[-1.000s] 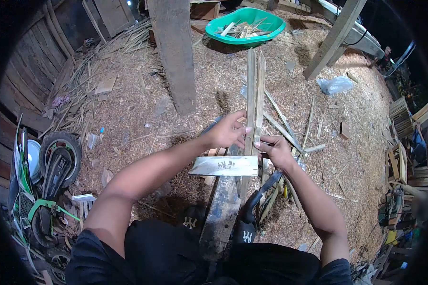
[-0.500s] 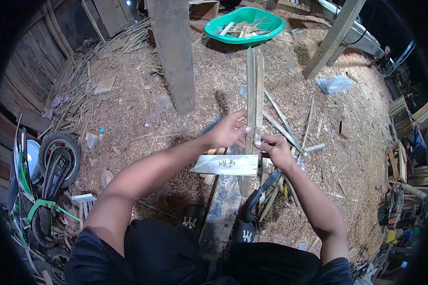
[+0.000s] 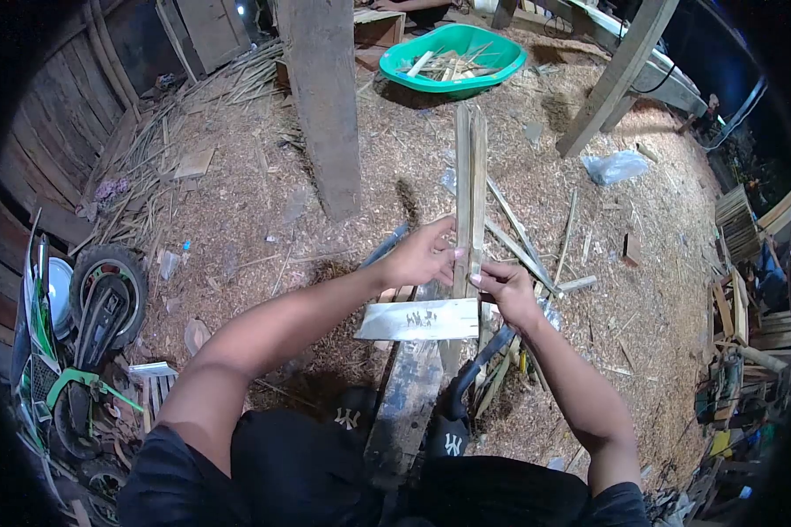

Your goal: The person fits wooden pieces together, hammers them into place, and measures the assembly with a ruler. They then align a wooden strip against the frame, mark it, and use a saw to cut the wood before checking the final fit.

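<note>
Two long, narrow wooden slats [image 3: 470, 176] stand close together, pointing away from me, with a thin gap between them. My left hand [image 3: 424, 256] is closed on their left side near the lower end, thumb and fingers at the edge. My right hand [image 3: 508, 288] pinches the right side slightly lower down. Just below my hands a short pale board [image 3: 420, 319] with a dark printed mark lies crosswise. Under it a worn, dark-stained plank [image 3: 404, 395] runs toward me between my legs. The slats' lower ends are partly hidden by the short board.
A green basin [image 3: 453, 86] of wood scraps sits ahead, near a thick wooden post [image 3: 318, 114]. Loose sticks [image 3: 523, 233] lie right of the slats. A small motorbike [image 3: 92, 325] stands at left, and a plastic bag [image 3: 618, 169] lies at right. Another person's arm [image 3: 409, 5] shows at the top.
My view has tilted slightly, so my hands, the slats and the short board appear a little lower. My grip looks the same. A person's arm now shows at the top.
</note>
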Available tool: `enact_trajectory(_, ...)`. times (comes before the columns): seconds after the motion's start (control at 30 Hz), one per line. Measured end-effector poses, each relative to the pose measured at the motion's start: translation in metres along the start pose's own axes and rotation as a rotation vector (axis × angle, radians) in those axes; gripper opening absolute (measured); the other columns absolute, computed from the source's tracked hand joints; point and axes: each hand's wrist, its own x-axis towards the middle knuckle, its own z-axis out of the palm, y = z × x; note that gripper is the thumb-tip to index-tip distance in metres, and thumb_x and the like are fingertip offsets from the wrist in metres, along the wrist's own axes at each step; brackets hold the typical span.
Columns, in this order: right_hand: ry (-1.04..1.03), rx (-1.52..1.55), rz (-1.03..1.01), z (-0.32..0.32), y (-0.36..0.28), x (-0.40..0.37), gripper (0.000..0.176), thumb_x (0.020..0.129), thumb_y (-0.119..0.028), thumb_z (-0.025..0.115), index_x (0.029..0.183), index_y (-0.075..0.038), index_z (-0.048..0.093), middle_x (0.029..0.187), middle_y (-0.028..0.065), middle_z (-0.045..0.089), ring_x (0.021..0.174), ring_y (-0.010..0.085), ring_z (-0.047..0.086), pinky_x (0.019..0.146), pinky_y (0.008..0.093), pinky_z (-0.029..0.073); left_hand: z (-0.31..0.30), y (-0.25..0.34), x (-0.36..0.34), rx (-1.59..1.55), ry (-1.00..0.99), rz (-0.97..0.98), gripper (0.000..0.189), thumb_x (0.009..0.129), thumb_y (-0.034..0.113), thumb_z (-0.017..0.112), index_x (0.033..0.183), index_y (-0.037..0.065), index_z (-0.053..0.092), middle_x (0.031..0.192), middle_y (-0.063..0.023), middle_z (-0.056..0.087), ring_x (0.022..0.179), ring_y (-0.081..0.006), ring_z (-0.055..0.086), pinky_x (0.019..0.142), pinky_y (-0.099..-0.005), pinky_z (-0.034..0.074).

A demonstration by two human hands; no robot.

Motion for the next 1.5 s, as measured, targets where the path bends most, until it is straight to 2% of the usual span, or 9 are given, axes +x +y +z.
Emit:
enact_trajectory(0.13, 0.024, 0.029, 0.026, 0.000, -0.007, 0.000, 0.032, 0.090, -0.007, 0.069, 0.121, 0.002, 0.066, 0.097, 0.0065, 0.071, 0.075, 0.0103, 0.063, 0.068, 0.0255, 0.053, 0.001, -0.006, 0.001, 0.103, 0.034, -0.023, 0.045, 0.101, 0.015, 0.054, 0.137, -0.003, 0.034, 0.086, -0.0163, 0.067, 0.074, -0.0221, 0.071, 0.066, -0.0319, 0.061)
enact_trajectory(0.2, 0.029, 0.069, 0.038, 0.001, -0.011, 0.001, 0.030, 0.090, -0.006, 0.069, 0.118, 0.004, 0.066, 0.100, 0.0074, 0.071, 0.082, 0.0127, 0.066, 0.071, 0.0289, 0.057, 0.001, -0.007, 0.001, 0.076, 0.002, -0.005, 0.047, 0.100, 0.015, 0.055, 0.138, -0.003, 0.033, 0.084, -0.0149, 0.067, 0.072, -0.0208, 0.070, 0.064, -0.0310, 0.061)
enact_trajectory(0.4, 0.096, 0.057, 0.040, -0.006, 0.000, 0.007, 0.032, 0.091, -0.008, 0.068, 0.121, 0.003, 0.064, 0.100, 0.0075, 0.070, 0.082, 0.0134, 0.066, 0.070, 0.0310, 0.059, -0.001, -0.003, 0.000, -0.038, 0.034, -0.007, 0.044, 0.100, 0.013, 0.054, 0.137, -0.001, 0.035, 0.084, -0.0126, 0.066, 0.073, -0.0189, 0.070, 0.065, -0.0309, 0.061)
enact_trajectory(0.73, 0.074, 0.015, 0.048, -0.006, 0.005, 0.006, 0.030, 0.092, -0.007, 0.067, 0.119, 0.004, 0.065, 0.100, 0.0066, 0.069, 0.082, 0.0138, 0.065, 0.069, 0.0312, 0.059, 0.002, -0.001, 0.003, -0.098, 0.062, 0.058, 0.038, 0.101, 0.013, 0.054, 0.133, 0.000, 0.038, 0.085, -0.0129, 0.066, 0.075, -0.0190, 0.070, 0.066, -0.0314, 0.061)
enact_trajectory(0.8, 0.085, 0.064, 0.051, -0.003, 0.004, 0.005, 0.031, 0.090, -0.007, 0.069, 0.119, 0.003, 0.067, 0.098, 0.0081, 0.071, 0.080, 0.0103, 0.064, 0.068, 0.0256, 0.054, 0.001, -0.001, 0.004, -0.063, 0.029, 0.049, 0.037, 0.101, 0.012, 0.053, 0.132, 0.000, 0.038, 0.087, -0.0129, 0.066, 0.076, -0.0192, 0.070, 0.068, -0.0320, 0.062)
enact_trajectory(0.93, 0.070, 0.057, 0.022, 0.001, 0.003, 0.004, 0.030, 0.090, -0.007, 0.068, 0.118, 0.004, 0.067, 0.098, 0.0082, 0.071, 0.081, 0.0106, 0.064, 0.071, 0.0251, 0.053, 0.003, -0.003, 0.005, -0.025, 0.019, 0.082, 0.037, 0.101, 0.011, 0.052, 0.133, 0.000, 0.038, 0.088, -0.0133, 0.066, 0.078, -0.0194, 0.070, 0.069, -0.0324, 0.062)
enact_trajectory(1.2, 0.125, 0.068, -0.026, 0.008, -0.001, 0.001, 0.030, 0.090, -0.004, 0.067, 0.119, 0.005, 0.066, 0.099, 0.0086, 0.071, 0.082, 0.0109, 0.064, 0.071, 0.0237, 0.052, 0.001, -0.005, 0.006, -0.064, 0.037, 0.041, 0.043, 0.101, 0.009, 0.051, 0.140, 0.003, 0.034, 0.096, -0.0149, 0.067, 0.085, -0.0198, 0.070, 0.072, -0.0332, 0.062)
enact_trajectory(1.33, 0.128, 0.078, 0.032, 0.007, -0.003, 0.001, 0.032, 0.090, -0.006, 0.067, 0.120, 0.004, 0.065, 0.102, 0.0093, 0.070, 0.082, 0.0146, 0.067, 0.074, 0.0295, 0.057, 0.002, -0.002, 0.004, -0.073, 0.018, 0.036, 0.045, 0.101, 0.006, 0.049, 0.143, 0.006, 0.033, 0.101, -0.0161, 0.067, 0.086, -0.0202, 0.069, 0.073, -0.0338, 0.061)
enact_trajectory(1.5, 0.120, 0.051, -0.008, 0.004, 0.003, 0.005, 0.031, 0.090, -0.004, 0.066, 0.120, 0.005, 0.065, 0.104, 0.0101, 0.070, 0.084, 0.0155, 0.067, 0.074, 0.0295, 0.057, 0.004, 0.005, 0.001, -0.012, 0.037, 0.047, 0.045, 0.101, 0.009, 0.051, 0.141, 0.002, 0.032, 0.096, -0.0147, 0.067, 0.086, -0.0189, 0.069, 0.073, -0.0337, 0.062)
